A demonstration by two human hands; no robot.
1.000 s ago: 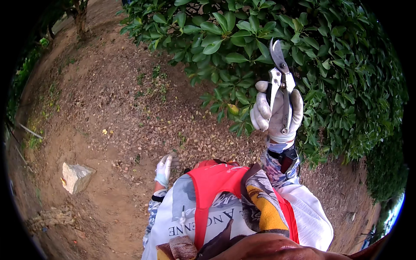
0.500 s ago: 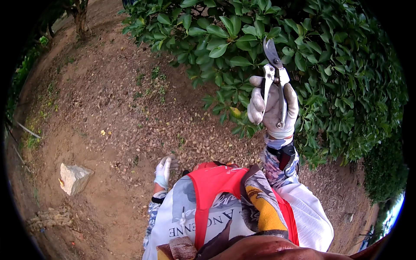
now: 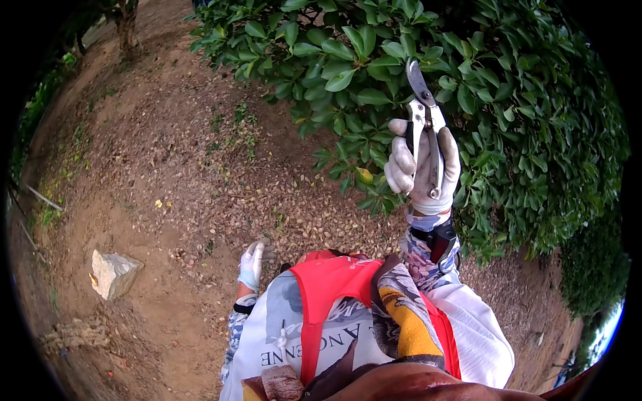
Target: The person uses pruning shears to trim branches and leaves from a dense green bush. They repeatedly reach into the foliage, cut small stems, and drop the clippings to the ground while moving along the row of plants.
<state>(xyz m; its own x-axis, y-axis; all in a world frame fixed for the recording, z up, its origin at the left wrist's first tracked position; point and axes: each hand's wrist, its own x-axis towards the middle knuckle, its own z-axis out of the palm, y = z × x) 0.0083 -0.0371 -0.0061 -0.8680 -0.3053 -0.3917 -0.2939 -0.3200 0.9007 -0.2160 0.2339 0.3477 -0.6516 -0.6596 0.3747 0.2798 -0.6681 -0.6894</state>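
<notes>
My right hand [image 3: 422, 175], in a whitish work glove, is raised in front of the bush [image 3: 348, 57]. Its fingers are curled round the handles of a pair of pruning shears [image 3: 418, 119]. The shears point away from me, their dark curved blade against the leaves, their handles a little apart. Lower down at my left side hangs my gloved left hand [image 3: 253, 262], holding nothing that I can see. Its fingers are loosely stretched, partly in view, above the leaf-strewn ground.
The dense bush fills the upper right, with a yellow leaf [image 3: 364, 176] on its lower edge. A pale angular rock [image 3: 115, 275] sits on bare soil at the left. A tree trunk [image 3: 127, 33] rises at the far left. Dry leaves [image 3: 307, 200] cover the ground.
The handles of the pruning shears have come slightly closer together as my right fingers curl in a little more. My left hand stays where it was.
</notes>
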